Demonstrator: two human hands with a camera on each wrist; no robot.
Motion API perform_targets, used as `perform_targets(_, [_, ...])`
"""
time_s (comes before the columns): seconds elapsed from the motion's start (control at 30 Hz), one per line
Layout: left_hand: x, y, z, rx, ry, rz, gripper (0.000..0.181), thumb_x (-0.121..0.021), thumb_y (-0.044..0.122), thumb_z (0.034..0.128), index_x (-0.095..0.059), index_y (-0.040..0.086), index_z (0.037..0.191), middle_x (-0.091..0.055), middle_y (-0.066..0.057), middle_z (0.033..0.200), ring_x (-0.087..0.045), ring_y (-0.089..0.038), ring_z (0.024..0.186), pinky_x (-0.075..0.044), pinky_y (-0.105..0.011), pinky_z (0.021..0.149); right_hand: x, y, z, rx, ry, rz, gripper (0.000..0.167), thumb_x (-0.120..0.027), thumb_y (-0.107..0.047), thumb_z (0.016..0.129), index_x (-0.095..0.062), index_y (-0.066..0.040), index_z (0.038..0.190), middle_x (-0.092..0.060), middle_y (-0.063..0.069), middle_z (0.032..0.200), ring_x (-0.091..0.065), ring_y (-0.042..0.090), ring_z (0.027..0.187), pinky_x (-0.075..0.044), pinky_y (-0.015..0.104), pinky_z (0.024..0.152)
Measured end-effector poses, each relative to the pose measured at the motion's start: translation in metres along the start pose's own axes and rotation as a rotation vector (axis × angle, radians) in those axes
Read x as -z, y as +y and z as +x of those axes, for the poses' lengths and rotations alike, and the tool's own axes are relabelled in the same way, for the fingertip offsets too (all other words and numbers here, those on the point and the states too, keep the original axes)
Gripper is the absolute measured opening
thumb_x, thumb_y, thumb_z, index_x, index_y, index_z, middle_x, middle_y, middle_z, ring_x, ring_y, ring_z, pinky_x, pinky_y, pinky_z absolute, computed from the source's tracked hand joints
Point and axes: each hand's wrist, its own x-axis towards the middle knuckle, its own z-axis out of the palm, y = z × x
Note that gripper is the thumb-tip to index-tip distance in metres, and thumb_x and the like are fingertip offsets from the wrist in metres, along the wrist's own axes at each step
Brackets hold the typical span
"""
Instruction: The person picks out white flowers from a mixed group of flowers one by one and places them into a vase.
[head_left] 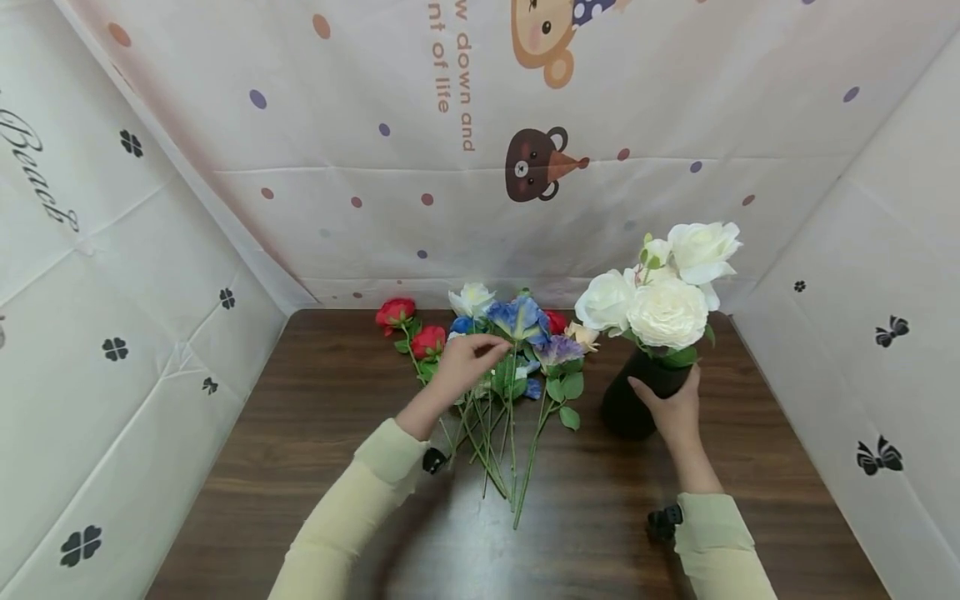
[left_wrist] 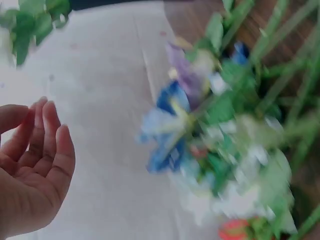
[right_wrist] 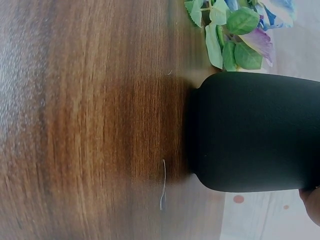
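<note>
My right hand [head_left: 677,410] grips a black vase [head_left: 628,406] near its rim, at the right of the table. White artificial roses [head_left: 667,312] with green leaves stand in the vase. In the right wrist view the base of the black vase [right_wrist: 255,132] rests on the wood, and only a bit of the hand [right_wrist: 313,206] shows. Over a pile of artificial flowers, my left hand [head_left: 463,367] hovers with loosely bent fingers. It holds nothing in the left wrist view, where a blue flower [left_wrist: 169,131] appears apart from the hand [left_wrist: 37,172].
The flower pile includes red roses [head_left: 395,312], a purple flower [head_left: 558,351] and a white rose [head_left: 472,299], their green stems [head_left: 529,475] pointing towards me. Printed cloth walls [head_left: 360,225] surround the brown wooden table [head_left: 585,533] at the back and sides.
</note>
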Motion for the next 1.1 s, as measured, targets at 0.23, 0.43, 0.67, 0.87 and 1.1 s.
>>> perform_targets(0.23, [0.017, -0.041, -0.012, 0.192, -0.006, 0.059, 0.024, -0.066, 0.017, 0.0996, -0.077, 0.002, 0.115, -0.079, -0.017, 0.099, -0.074, -0.036, 0.086, -0.057, -0.03, 0.066, 0.0, 0.0, 0.0, -0.009, 0.001, 0.004, 0.103, -0.076, -0.02, 0.091, -0.004, -0.009, 0.163, -0.021, 0.023, 0.167, -0.022, 0.042, 0.156, -0.019, 0.062, 0.127])
perform_targets(0.43, [0.008, -0.067, -0.02, 0.263, -0.048, 0.175, 0.02, -0.069, 0.014, 0.0972, -0.079, 0.001, 0.109, -0.079, -0.014, 0.095, -0.071, -0.02, 0.073, -0.056, -0.029, 0.066, 0.0, 0.0, 0.0, 0.004, 0.007, 0.005, 0.102, -0.076, -0.018, 0.091, -0.005, -0.008, 0.163, -0.022, 0.023, 0.166, -0.022, 0.042, 0.156, -0.019, 0.062, 0.127])
perform_targets(0.67, [-0.005, -0.078, -0.024, 0.266, -0.066, 0.238, 0.016, -0.07, 0.011, 0.0955, -0.08, 0.001, 0.102, -0.078, -0.013, 0.089, -0.064, -0.013, 0.066, -0.052, -0.028, 0.061, 0.0, 0.0, 0.0, 0.0, 0.001, 0.0, 0.102, -0.076, -0.019, 0.091, -0.004, -0.008, 0.163, -0.022, 0.024, 0.166, -0.022, 0.042, 0.156, -0.018, 0.062, 0.127])
perform_targets(0.87, [-0.011, -0.083, -0.024, 0.256, -0.064, 0.279, 0.016, -0.069, 0.008, 0.0932, -0.08, 0.001, 0.102, -0.078, -0.012, 0.089, -0.065, -0.014, 0.068, -0.053, -0.029, 0.063, -0.001, 0.001, 0.001, 0.01, 0.007, 0.004, 0.102, -0.076, -0.018, 0.091, -0.005, -0.008, 0.163, -0.022, 0.023, 0.166, -0.022, 0.042, 0.156, -0.018, 0.062, 0.127])
perform_targets(1.1, [-0.015, -0.087, -0.024, 0.273, -0.067, 0.322, 0.013, -0.07, 0.008, 0.0924, -0.08, 0.003, 0.099, -0.078, -0.011, 0.089, -0.067, -0.016, 0.07, -0.054, -0.031, 0.065, 0.0, -0.001, 0.0, 0.001, 0.001, 0.004, 0.103, -0.076, -0.019, 0.091, -0.003, -0.008, 0.163, -0.021, 0.023, 0.167, -0.021, 0.042, 0.156, -0.018, 0.062, 0.127])
